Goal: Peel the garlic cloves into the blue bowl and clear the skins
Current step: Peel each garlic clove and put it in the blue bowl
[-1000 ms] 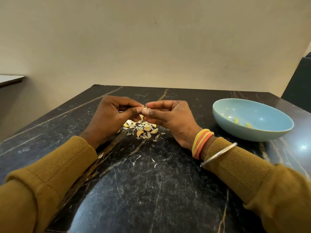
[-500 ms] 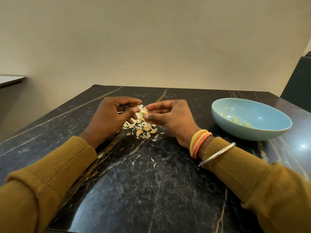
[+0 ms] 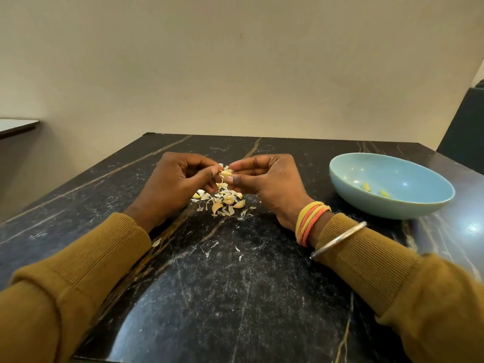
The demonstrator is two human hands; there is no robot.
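Observation:
A garlic clove (image 3: 225, 173) with loose skin is pinched between the fingertips of my left hand (image 3: 178, 184) and my right hand (image 3: 267, 183), held a little above the table. Under it lies a small pile of cloves and papery skins (image 3: 222, 201). The blue bowl (image 3: 408, 205) stands at the right, apart from my hands, with two peeled cloves (image 3: 366, 186) inside.
The black marble table (image 3: 222, 297) carries a few stray skin flakes (image 3: 156, 242) near my left sleeve and in the middle. A beige wall rises behind the far edge. A dark chair (image 3: 463, 132) stands beyond the right corner.
My fingertips have drawn slightly apart, so the clove and its loosened skin now show between them. Both hands stay over the pile.

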